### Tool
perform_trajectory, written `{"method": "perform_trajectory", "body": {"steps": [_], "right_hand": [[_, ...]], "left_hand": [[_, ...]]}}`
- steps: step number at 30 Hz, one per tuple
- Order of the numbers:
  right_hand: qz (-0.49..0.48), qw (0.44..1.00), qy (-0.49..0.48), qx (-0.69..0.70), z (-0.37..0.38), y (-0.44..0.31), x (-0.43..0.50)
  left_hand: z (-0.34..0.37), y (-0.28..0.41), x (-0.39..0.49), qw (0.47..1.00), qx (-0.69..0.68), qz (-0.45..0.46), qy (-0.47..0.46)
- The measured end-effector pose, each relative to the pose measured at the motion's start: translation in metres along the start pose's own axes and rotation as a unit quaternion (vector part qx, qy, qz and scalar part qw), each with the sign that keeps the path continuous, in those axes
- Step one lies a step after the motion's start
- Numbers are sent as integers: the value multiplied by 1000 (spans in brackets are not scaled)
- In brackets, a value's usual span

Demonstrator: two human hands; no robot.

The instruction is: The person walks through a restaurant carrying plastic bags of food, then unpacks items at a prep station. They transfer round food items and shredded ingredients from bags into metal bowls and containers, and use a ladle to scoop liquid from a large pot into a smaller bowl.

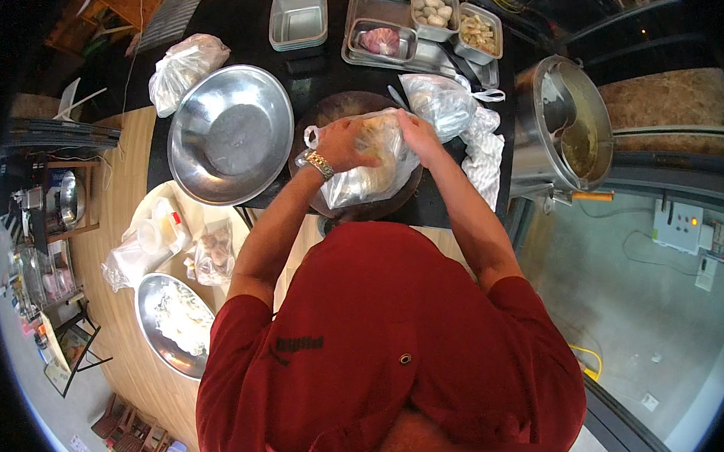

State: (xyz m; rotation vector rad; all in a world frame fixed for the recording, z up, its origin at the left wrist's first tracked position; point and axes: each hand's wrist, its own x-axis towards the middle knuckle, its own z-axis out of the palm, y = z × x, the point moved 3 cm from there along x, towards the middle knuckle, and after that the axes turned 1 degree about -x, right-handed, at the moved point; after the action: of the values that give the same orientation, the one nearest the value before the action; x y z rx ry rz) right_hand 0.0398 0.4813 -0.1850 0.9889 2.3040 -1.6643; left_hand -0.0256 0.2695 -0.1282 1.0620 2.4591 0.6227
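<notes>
A clear plastic bag (369, 186) with pale yellowish contents lies on a dark round chopping board (325, 108). Across the bag's left upper part rests my left hand (346, 144), its thumb pointing right and a metal watch band on the wrist. My right hand (419, 136) holds the bag's upper right edge. Wrinkled plastic blurs what is inside, so I cannot name it. Just beyond my right hand sits another knotted plastic bag (444, 102), with a white cloth (484, 152) below it.
Left stands a wide steel bowl (231, 137); behind it is a filled plastic bag (188, 66). Steel containers (299, 20) and a tray (381, 1) with food tubs line the back. A large pot (528, 125) of liquid is right. Lower left, another bowl (149, 323) holds white shreds.
</notes>
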Motion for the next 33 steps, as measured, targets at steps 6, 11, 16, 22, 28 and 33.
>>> {"method": "perform_trajectory", "body": {"steps": [6,11,16,22,28,33], "right_hand": [[57,988,-67,127,14,-19,1],[127,972,-114,163,8,-29,-11],[161,953,-143,212,21,-22,-14],[185,902,-171,350,28,-20,-18],[226,883,-168,376,25,-48,-31],[226,893,-149,359,37,-73,-38]], "left_hand": [[9,6,-5,999,27,-32,-13],[4,-10,-8,995,-59,-15,-82],[10,-18,-16,992,-85,-2,-91],[16,-8,-44,995,-51,20,84],[25,-3,-103,989,-43,43,135],[25,-8,-122,991,-39,-2,131]]}}
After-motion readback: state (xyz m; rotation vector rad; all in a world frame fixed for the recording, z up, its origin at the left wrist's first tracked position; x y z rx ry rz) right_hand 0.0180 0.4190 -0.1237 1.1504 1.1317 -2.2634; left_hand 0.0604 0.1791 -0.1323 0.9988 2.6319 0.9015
